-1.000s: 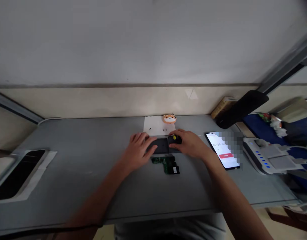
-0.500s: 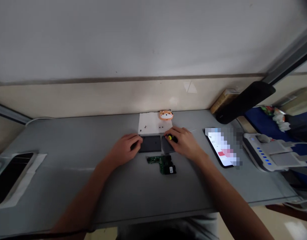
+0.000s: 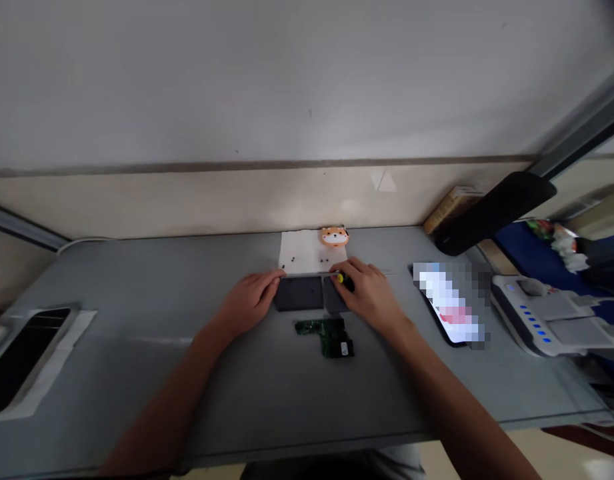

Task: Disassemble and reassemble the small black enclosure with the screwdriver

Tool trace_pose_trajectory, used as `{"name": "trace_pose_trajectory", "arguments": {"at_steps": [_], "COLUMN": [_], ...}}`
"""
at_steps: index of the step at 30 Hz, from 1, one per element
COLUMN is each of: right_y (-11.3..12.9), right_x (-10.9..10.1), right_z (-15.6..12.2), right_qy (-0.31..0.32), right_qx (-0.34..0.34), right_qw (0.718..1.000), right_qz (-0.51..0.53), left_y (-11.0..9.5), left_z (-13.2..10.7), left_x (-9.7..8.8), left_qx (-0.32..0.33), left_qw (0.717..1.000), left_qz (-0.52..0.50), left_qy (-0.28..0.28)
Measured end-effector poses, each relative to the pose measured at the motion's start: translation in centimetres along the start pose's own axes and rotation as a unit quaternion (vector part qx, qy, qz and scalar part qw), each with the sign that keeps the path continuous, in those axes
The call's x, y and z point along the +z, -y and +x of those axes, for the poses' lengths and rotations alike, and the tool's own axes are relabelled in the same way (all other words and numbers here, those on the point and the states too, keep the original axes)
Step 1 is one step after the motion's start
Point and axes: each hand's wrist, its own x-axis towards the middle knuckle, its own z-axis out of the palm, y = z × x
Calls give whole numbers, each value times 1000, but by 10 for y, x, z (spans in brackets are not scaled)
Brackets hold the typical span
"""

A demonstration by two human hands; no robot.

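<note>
A dark, flat rectangular panel lies on the desk, and my left hand grips it at its upper left corner, fingertips on the far edge. My right hand is closed around a small screwdriver with a yellow and black handle. Its fingers rest by the far edge of a second, narrower dark section, partly covered by that hand. Nearer to me lies a green circuit board with black parts and a white label. Several tiny dark screws sit on white paper beyond the panel.
An orange animal-face case stands on the paper's far right. To the right are a lit phone, a white power strip, a black cylinder and a book. A dark-screened device lies far left.
My left fingers have straightened somewhat and shifted to the panel's far left corner. My right hand keeps the screwdriver with little movement. The whole view has tilted slightly.
</note>
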Motion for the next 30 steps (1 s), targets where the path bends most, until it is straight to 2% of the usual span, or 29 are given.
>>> {"name": "trace_pose_trajectory", "arguments": {"at_steps": [7,17,25,30], "right_y": [1,-2,-4,-4], "right_x": [-1,2,1,2], "right_z": [0,-1,0,0], "right_qy": [3,-27,-12,-24], "right_qx": [20,5,17,9], "right_qw": [1000,1000,1000,1000], "right_qz": [-12,-5,-3,-4], "left_y": [8,-1,-6,-4], "left_z": [-1,0,1,0], "left_x": [1,4,2,3], "left_qx": [-13,18,24,28], "left_qw": [1000,1000,1000,1000], "left_qz": [8,-13,-14,-10], "left_qy": [-3,-10,-5,0]}}
